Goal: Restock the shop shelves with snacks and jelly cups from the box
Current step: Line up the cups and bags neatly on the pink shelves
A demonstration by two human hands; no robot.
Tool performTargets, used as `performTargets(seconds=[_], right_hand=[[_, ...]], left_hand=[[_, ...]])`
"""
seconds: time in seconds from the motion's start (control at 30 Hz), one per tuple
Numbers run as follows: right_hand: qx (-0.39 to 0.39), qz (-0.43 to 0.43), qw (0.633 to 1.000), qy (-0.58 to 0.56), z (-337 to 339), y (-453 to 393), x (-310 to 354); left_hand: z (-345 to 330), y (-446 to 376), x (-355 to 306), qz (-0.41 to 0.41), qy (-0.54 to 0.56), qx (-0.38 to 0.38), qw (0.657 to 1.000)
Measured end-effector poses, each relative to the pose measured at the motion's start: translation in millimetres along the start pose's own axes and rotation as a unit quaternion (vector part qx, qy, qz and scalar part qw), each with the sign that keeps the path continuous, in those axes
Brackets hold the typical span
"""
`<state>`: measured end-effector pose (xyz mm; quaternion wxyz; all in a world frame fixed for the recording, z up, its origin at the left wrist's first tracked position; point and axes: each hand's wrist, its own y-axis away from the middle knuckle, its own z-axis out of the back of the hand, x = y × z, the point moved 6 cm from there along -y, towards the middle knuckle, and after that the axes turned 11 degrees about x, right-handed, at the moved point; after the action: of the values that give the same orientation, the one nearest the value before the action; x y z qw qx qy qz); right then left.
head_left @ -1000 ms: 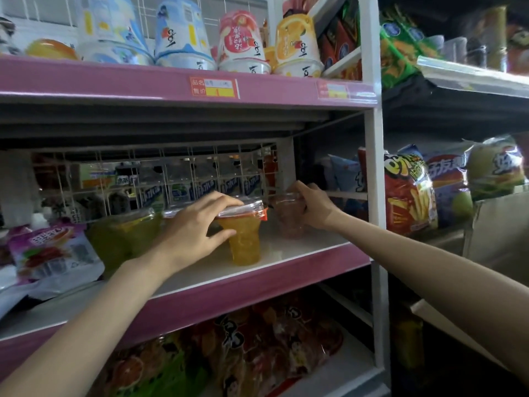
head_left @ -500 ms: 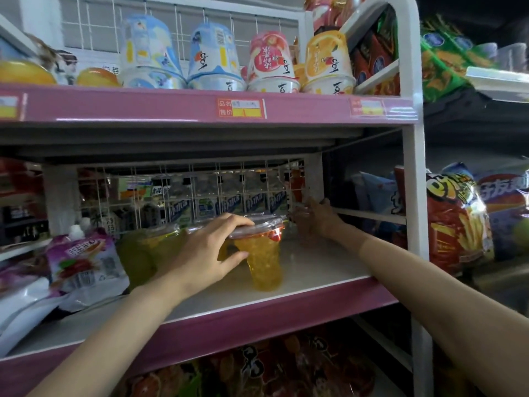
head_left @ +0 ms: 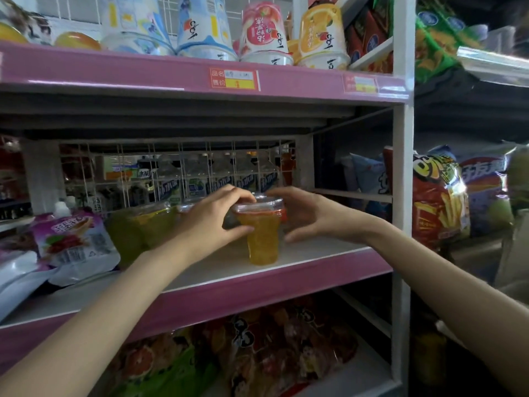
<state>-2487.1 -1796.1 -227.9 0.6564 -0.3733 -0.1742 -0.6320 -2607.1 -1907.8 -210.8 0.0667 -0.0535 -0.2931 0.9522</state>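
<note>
At the left of the frame purple pouches [head_left: 71,242] lie slumped on the middle shelf [head_left: 286,275], and just right of them sit greenish cups [head_left: 140,227], blurred behind my forearm. I want the row to run on from those, so the new cup should end close beside them, not stranded near the lip.

My left hand [head_left: 210,222] is curled round the orange cup [head_left: 262,239] at frame centre: fingers over the clear lid, thumb under the flared rim. The cup stands upright on the shelf, near its front edge. I judge the lid film soft, so I press lightly from above and steer with the thumb.

My right hand [head_left: 306,217] comes in from the other side, fingers bent loosely, close against the rim; I cannot tell whether it truly touches. It holds nothing. Best use: a flat guard to stop a tip as I slide the cup back and left.

Further right, past the white post [head_left: 402,196], chip bags [head_left: 435,196] fill the next bay; they stay out of this.
</note>
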Motion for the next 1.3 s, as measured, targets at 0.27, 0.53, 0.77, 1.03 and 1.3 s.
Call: performTargets(seconds=[0.27, 0.53, 0.77, 1.03, 1.3], right_hand=[[-0.187, -0.033, 0.981, -0.043, 25, 16, 0], [-0.277, -0.198, 0.893, 0.295, 83, 17, -51], [-0.208, -0.279, 0.83, 0.435, 81, 6, -55], [-0.144, -0.292, 0.817, 0.476, 87, 7, -51], [-0.185, -0.152, 0.868, 0.435, 67, -13, -16]], left_hand=[[11, -6, 7, 0.041, -0.06, 0.011, 0.997], [6, -19, 23, 0.07, -0.122, 0.066, 0.988], [-9, -44, 14, 0.021, -0.13, 0.059, 0.99], [-12, -49, 11, -0.005, -0.173, 0.021, 0.985], [-13, -43, 7, -0.013, -0.217, 0.021, 0.976]])
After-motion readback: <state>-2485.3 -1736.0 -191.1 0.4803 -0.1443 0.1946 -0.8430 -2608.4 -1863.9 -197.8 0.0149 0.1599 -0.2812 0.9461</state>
